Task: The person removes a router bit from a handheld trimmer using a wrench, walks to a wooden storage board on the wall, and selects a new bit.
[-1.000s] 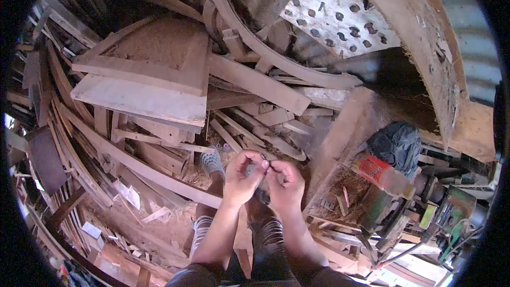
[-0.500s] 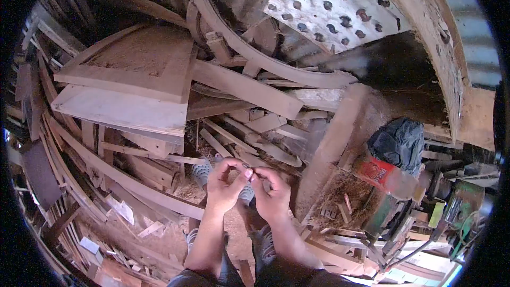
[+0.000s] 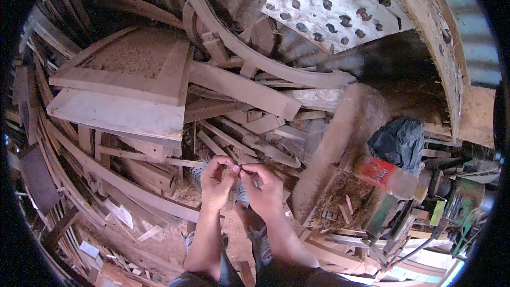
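My left hand [image 3: 217,183] and my right hand [image 3: 262,187] meet in front of me at about waist height, thumbs and index fingertips pinched together. Whatever sits between the fingertips is too small to make out. Below them are my legs and feet on a dusty floor. A thin wooden strip [image 3: 154,158] ends just left of my left hand. To the right of my right hand stands a thick, sawdust-covered wooden beam [image 3: 325,154].
Stacked boards [image 3: 119,109] and a long curved wooden piece [image 3: 255,56] lie ahead. On the right are a plastic bottle with a red label [image 3: 390,178], a black plastic bag [image 3: 398,141] and a green machine part [image 3: 461,202]. A panel with hanging pieces [image 3: 337,8] leans behind.
Both hands have shifted slightly left in view, still pinched together. The small dark bit seen at the fingertips earlier is harder to see now.
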`<state>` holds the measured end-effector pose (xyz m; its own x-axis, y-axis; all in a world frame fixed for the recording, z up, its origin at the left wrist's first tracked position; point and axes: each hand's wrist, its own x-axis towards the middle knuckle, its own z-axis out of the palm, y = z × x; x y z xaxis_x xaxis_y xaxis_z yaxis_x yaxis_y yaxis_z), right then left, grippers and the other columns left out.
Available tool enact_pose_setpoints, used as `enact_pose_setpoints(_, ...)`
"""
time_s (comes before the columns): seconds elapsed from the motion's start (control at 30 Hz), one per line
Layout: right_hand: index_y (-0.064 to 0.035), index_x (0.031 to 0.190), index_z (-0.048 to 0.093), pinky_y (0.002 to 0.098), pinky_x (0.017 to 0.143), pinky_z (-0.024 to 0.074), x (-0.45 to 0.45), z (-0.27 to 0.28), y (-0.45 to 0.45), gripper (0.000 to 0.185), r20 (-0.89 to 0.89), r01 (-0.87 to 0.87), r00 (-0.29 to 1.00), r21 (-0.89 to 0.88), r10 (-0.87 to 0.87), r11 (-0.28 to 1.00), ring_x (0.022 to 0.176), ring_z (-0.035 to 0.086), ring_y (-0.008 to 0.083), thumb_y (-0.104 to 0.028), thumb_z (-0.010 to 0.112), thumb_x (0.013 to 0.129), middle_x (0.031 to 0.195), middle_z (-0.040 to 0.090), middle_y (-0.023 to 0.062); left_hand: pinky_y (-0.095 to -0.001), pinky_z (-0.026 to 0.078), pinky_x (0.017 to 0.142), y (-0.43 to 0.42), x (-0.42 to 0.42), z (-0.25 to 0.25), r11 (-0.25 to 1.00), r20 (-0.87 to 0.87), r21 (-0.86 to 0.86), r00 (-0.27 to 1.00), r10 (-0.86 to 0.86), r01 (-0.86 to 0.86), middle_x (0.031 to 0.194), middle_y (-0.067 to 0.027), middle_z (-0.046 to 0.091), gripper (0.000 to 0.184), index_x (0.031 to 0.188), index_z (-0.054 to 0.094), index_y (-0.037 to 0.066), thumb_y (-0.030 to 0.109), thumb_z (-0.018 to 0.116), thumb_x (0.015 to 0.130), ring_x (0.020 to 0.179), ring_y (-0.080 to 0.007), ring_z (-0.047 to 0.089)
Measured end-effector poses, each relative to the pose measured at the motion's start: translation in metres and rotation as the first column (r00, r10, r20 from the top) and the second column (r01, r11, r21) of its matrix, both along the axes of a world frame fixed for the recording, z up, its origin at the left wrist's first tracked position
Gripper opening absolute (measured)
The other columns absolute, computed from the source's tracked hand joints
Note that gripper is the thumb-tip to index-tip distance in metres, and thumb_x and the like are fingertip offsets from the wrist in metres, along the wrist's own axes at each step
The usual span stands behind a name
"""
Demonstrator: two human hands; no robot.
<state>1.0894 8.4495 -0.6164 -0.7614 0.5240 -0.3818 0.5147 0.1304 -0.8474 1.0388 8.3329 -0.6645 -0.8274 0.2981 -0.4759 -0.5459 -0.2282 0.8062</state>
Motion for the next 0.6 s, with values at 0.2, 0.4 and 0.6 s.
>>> enact_pose_setpoints(0.2,-0.0053,0.113,0.076,0.0299,0.079,0.0562,-0.015,-0.003,0.006,0.019,0.010,0.002,1.000,0.029,-0.002,1.000,0.087,0.071,0.0133,-0.020,0.076,0.100,0.098,0.079,0.0075,-0.0270,0.051,0.088,-0.002,-0.002,-0.011,0.998,-0.018,0.043,0.999,0.035,-0.035,0.101,-0.0032,0.068,0.016,0.114,0.068,-0.001,0.002,0.072,0.098,0.096,-0.0100,0.063)
enact_pose_setpoints(0.4,0.0004,0.104,0.076,0.0272,0.069,0.0508,-0.102,0.004,0.057,0.036,-0.133,0.291,0.946,-0.057,-0.296,0.955,0.074,0.063,0.0086,-0.035,0.070,0.105,0.088,0.075,0.0031,-0.0270,0.052,0.089,0.002,0.014,-0.038,0.998,-0.057,-0.055,0.997,-0.047,0.044,0.106,-0.0029,0.071,0.020,0.117,0.070,0.000,0.008,0.073,0.100,0.097,-0.0107,0.065)
enact_pose_setpoints(0.6,0.0048,0.113,0.074,0.0270,0.068,0.0515,-0.218,0.020,0.136,0.032,-0.422,0.429,0.789,-0.143,-0.447,0.892,0.076,0.064,0.0108,-0.026,0.069,0.106,0.090,0.074,0.0074,-0.0273,0.053,0.087,0.011,0.029,-0.061,0.991,-0.106,-0.119,0.991,-0.076,0.063,0.103,-0.0043,0.074,0.018,0.113,0.072,0.001,0.007,0.076,0.096,0.095,-0.0109,0.066)
